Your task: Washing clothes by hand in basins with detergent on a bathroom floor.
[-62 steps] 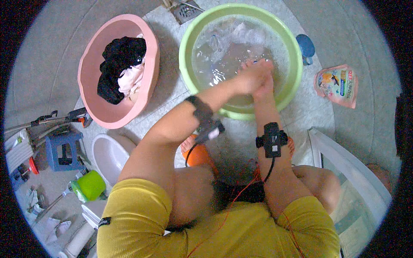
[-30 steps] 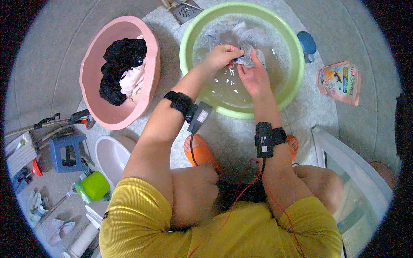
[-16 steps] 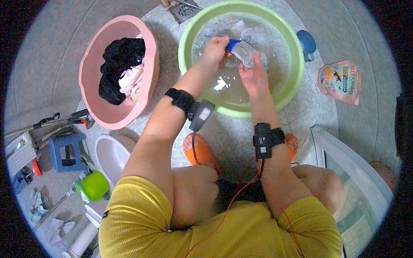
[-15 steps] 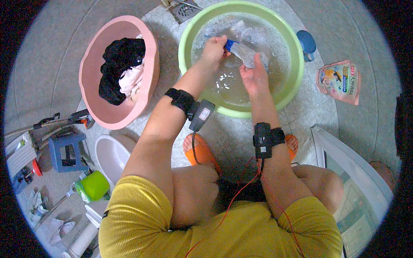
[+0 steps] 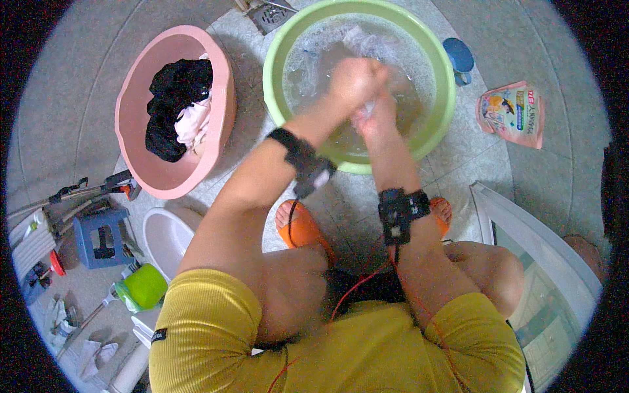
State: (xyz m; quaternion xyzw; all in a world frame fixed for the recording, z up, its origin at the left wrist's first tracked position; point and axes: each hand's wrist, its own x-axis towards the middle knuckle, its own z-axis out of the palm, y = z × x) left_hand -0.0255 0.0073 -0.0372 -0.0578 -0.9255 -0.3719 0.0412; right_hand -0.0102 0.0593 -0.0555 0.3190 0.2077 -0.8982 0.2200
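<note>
Holding left hand (image 5: pixel 357 80) and right hand (image 5: pixel 380 119) together, inside the rim of the green basin (image 5: pixel 447 85). Perhaps clamping pale cloth (image 5: pixel 369 107) between them; too blurred to tell.

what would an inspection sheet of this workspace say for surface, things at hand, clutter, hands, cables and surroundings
Surface: grey tiled floor.
Things at hand: green basin of sudsy water, pale fabric in it.
Clutter: pink basin with black cloth and pale pink cloth; blue cup and pink pouch right of the green basin; blue stool and white basin at left.
Hands: left hand and right hand close together over the green basin; blurred, grip unclear.
Cables: black cable from the left forearm device; red wires near the lap.
Surroundings: floor drain at top, white-framed panel at right.
</note>
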